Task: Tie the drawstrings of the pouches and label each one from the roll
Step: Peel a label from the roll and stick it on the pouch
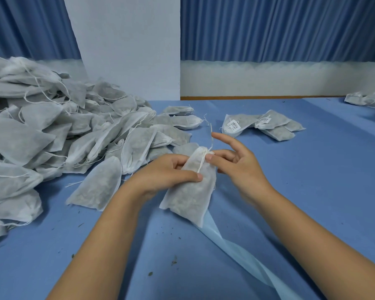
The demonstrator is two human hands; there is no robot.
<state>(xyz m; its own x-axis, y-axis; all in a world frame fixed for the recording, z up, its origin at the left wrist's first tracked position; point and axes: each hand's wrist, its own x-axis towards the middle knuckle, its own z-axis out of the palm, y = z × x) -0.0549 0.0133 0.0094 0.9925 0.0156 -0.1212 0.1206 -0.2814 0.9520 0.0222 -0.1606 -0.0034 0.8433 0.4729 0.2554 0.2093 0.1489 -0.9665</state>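
**one pouch in hand, big heap on the left**

the pouch (pixel 191 187) is held up over the middle of the desk (pixel 312 191), towards the near edge. it's tilted, with the gathered neck pointing away from the person and the bottom end coming back toward them. the fabric is white and see-through, with greenish-grey bits inside.

the left hand (pixel 171 169) grips the upper part, thumb laid across the front and the fingers curled round behind. the right hand (pixel 236 163) is at the neck, where thumb and middle finger look to be pinching the drawstring (pixel 201 163). its index finger sticks out straight. it's a bit blurry there, so the exact pinch is hard to call. one end of the string pokes up past the fingers.

the pouch's lower corner hangs over a pale blue strip (pixel 236 245) that runs across the desk to the near right corner. a loose pouch (pixel 97 187) lies flat just left of the left wrist.

beyond that, a pile of pouches (pixel 52 131) fills the left side of the desk, strings trailing everywhere. a few labelled pouches (pixel 262 126) sit past the right hand toward the far edge, white stickers showing. more pouches are at the far right corner. small dark crumbs are scattered over the near part. behind the desk are a white pillar (pixel 128 50) and a blue curtain (pixel 279 29).
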